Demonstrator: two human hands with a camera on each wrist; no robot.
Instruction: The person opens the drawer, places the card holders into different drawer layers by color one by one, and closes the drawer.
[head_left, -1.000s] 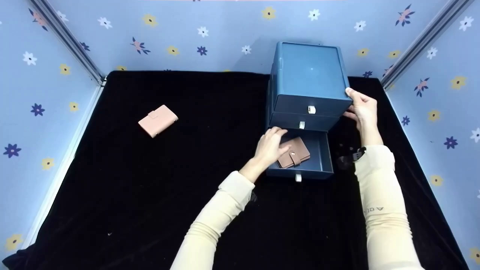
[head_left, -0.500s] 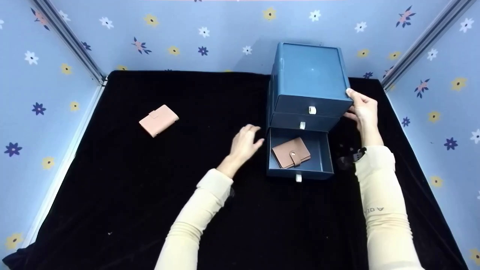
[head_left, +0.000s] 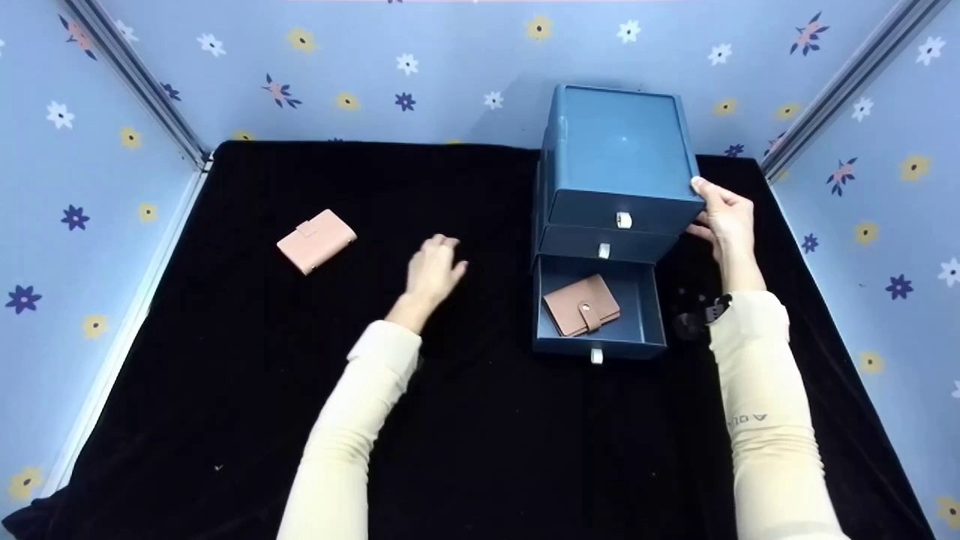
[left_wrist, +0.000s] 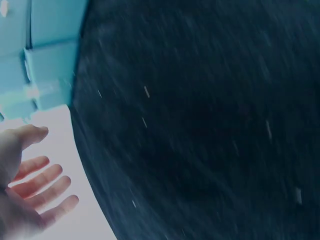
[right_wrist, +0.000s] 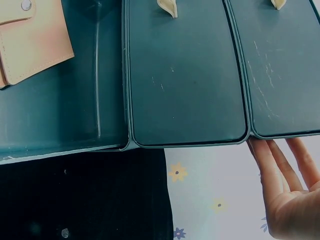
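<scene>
A dark blue three-drawer cabinet stands at the back right of the black cloth. Its bottom drawer is pulled out, and a brown wallet lies inside it, also seen in the right wrist view as a tan wallet. My right hand rests with straight fingers against the cabinet's right side near the top drawer; its fingers touch the cabinet edge. My left hand hovers empty over the cloth with fingers loosely spread, between the cabinet and a pink wallet. The left hand shows open in the left wrist view.
The black cloth covers the table. Blue flowered walls close in the left, back and right sides. The two upper drawers, each with a small white pull tab, are closed.
My left hand has let go of the brown wallet in the drawer and moved left across the cloth toward the pink wallet. The right hand has stayed on the cabinet.
</scene>
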